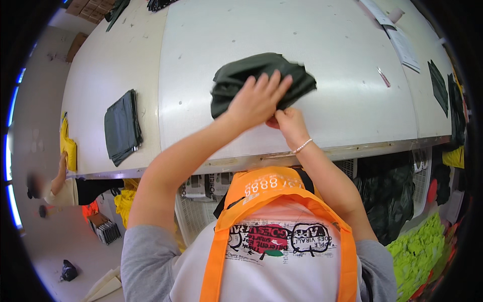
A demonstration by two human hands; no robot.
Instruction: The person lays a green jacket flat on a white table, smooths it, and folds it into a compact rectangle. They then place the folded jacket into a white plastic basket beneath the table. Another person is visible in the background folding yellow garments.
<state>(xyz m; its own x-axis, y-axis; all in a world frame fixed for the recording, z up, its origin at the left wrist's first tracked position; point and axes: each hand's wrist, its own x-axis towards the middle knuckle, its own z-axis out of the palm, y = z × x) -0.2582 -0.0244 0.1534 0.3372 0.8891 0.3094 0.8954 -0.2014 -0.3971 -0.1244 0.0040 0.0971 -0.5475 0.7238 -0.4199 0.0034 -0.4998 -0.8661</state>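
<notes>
A bundle of dark green fabric (251, 68) lies on the table in front of me, its right end ragged and bunched. My left hand (257, 98) rests flat on top of it with the fingers spread, slightly blurred. At the near edge of the bundle, my right hand (291, 123), with a beaded bracelet at the wrist, is closed in a pinch. What sits between those fingertips is too hidden to name.
A folded dark green stack (122, 128) lies at left. At right are small snips (384, 77), papers (404, 48) and dark fabric (438, 88). Below the table edge stand crates with dark cloth (385, 196). Another person (60, 191) handles a yellow bundle (69, 143) at far left.
</notes>
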